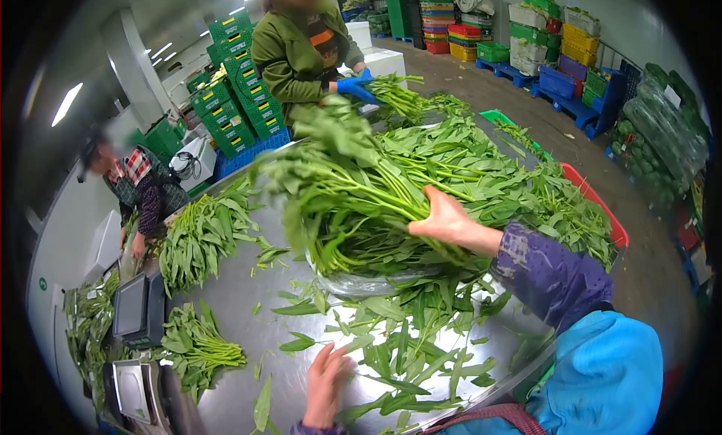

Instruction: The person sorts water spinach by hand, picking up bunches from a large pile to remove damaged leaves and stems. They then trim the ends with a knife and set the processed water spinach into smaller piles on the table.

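My right hand grips a bunch of water spinach by its stems, the leafy end pointing up and to the left, a little blurred. Behind and under it lies a large heap of water spinach. My left hand is low over the steel table, fingers loosely spread with nothing in them. Close to it, loose leaves are scattered over the metal. Beneath the heap's near side shows some clear plastic.
Two bunches rest on the left by scales. Across the table, a co-worker in blue gloves holds greens; another person works at far left. A red crate borders the right side.
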Motion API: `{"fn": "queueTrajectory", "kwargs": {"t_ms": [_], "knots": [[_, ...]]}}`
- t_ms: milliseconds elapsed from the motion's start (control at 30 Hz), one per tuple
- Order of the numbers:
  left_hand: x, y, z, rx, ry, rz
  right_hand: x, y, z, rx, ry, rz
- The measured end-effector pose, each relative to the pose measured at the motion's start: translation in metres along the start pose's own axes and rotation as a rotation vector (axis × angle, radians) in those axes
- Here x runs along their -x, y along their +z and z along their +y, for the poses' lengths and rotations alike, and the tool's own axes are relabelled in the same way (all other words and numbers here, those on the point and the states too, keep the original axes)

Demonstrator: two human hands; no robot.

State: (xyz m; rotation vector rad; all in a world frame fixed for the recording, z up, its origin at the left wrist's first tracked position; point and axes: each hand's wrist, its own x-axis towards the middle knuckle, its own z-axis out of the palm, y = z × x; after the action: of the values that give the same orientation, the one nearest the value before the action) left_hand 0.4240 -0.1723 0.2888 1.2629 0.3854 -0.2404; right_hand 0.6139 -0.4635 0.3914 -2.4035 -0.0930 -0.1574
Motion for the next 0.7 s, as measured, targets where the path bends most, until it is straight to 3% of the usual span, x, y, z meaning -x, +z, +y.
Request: {"fn": "queueTrajectory", "kwargs": {"t_ms": [100,200,233,300,333,367,433,500,567,633,700], "knots": [[-0.049,0.062,0.014,0.142,0.029,-0.349,0.008,0.027,0.005,-0.346,-0.03,-0.068],[-0.105,0.112,0.024,0.382,-0.012,-0.526,0.039,0.038,-0.008,-0.207,-0.046,-0.13],[-0.124,0.116,0.017,0.491,-0.097,-0.593,0.049,0.038,-0.014,-0.116,-0.057,-0.235],[-0.127,0.136,0.029,0.484,-0.082,-0.48,0.062,0.046,-0.003,0.202,-0.397,-0.183],[-0.123,0.136,0.029,0.471,-0.152,-0.314,0.055,0.027,-0.013,0.355,-0.366,-0.313],[-0.124,0.138,0.021,0.55,-0.087,-0.356,0.045,0.016,-0.014,0.414,-0.364,-0.343],[-0.125,0.134,0.012,0.715,-0.101,-0.343,0.023,0.001,-0.015,0.405,-0.355,-0.231],[-0.122,0.123,0.015,0.699,-0.099,-0.314,-0.006,-0.004,-0.004,0.34,-0.345,0.013],[-0.119,0.111,0.017,0.73,-0.206,-0.411,-0.04,0.006,0.027,0.445,-0.605,0.275],[-0.104,0.098,0.019,0.74,-0.191,-0.476,-0.069,0.021,0.07,0.606,-0.536,0.096],[-0.081,0.081,0.022,0.749,-0.165,-0.627,-0.099,0.031,0.108,0.584,-0.444,0.113]]}}
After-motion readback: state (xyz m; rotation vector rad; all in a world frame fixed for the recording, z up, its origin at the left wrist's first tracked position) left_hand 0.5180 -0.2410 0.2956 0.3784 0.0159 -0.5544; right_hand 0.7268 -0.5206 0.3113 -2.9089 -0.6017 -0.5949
